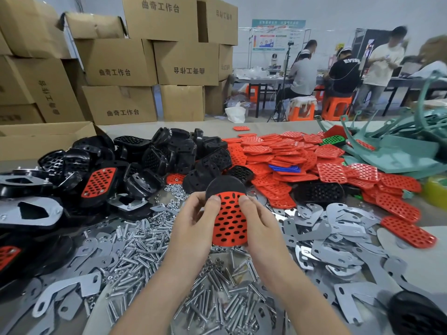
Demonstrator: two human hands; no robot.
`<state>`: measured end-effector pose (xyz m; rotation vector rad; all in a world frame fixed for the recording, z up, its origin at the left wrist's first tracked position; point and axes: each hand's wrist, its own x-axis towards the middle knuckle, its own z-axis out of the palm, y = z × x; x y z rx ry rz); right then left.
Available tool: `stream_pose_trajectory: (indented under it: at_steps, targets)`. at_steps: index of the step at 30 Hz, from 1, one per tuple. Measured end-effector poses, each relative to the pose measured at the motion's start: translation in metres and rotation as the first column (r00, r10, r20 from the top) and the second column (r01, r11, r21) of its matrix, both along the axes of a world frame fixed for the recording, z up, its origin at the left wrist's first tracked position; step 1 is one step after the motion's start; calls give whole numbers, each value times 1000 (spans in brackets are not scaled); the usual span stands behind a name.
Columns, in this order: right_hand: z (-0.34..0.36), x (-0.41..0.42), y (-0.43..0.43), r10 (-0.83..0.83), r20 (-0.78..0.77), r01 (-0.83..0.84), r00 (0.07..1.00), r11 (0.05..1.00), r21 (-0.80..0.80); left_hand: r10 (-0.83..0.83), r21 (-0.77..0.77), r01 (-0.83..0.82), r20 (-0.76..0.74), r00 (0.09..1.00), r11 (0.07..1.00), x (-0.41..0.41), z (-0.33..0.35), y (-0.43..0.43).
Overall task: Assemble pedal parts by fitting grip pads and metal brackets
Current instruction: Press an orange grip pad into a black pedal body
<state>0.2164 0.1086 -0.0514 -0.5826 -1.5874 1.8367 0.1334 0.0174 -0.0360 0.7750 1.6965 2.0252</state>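
A red perforated grip pad (229, 221) lies against a black pedal body (226, 184), both held up over the table's middle. My left hand (196, 218) grips their left side with the thumb pressed on the pad's upper edge. My right hand (260, 223) grips the right side, its thumb on the pad's top right corner. The lower part of the black body is hidden behind the pad and my fingers. Grey metal brackets (321, 238) lie scattered to the right and lower left.
Bolts and nuts (145, 247) are heaped under my hands. Black pedal bodies (154, 153) pile up at the left, some fitted with red pads (98, 182). Loose red pads (302, 153) cover the right, beside green plastic frames (396, 146). Cardboard boxes (118, 61) and seated people stand behind.
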Motion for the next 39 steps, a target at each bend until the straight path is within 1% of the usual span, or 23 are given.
stream_pose_trajectory:
  at_steps: [7, 11, 14, 20, 25, 28, 32, 35, 37, 39]
  targets:
    - [2, 2, 0, 22, 8, -22, 1000, 1000, 12, -13, -4, 13, -8, 1000, 1000, -1, 2, -1]
    - [6, 4, 0, 16, -63, -17, 998, 1000, -9, -42, -36, 39, -78, 996, 999, -1, 1, 0]
    - [8, 6, 4, 25, -85, -27, 996, 999, -33, -82, -60, 76, -110, 991, 995, 0, 0, 0]
    - [7, 7, 8, 33, -66, -35, 997, 999, -31, -111, -77, 102, -121, 986, 992, -2, -1, -1]
    - [6, 6, 11, 40, -51, -41, 998, 999, -11, -91, -90, 78, -154, 984, 993, -3, -2, -1]
    - [5, 5, 11, 35, -51, -36, 998, 999, -15, -93, -80, 83, -129, 987, 993, -3, -1, -1]
    - [0, 2, 11, 12, -94, -20, 996, 997, -79, -111, -46, 108, -70, 991, 993, -1, 0, -1]
    - [-2, -2, 12, 3, -157, -28, 988, 987, -158, -118, -30, 118, 12, 993, 993, -1, -2, 0]
    - [-1, -3, 15, -6, -240, -56, 971, 966, -252, -132, -62, 134, 40, 990, 989, -1, -3, 1]
    - [2, 0, 18, 9, -317, -109, 948, 948, -299, -149, -106, 149, 11, 989, 983, 0, -4, 2]
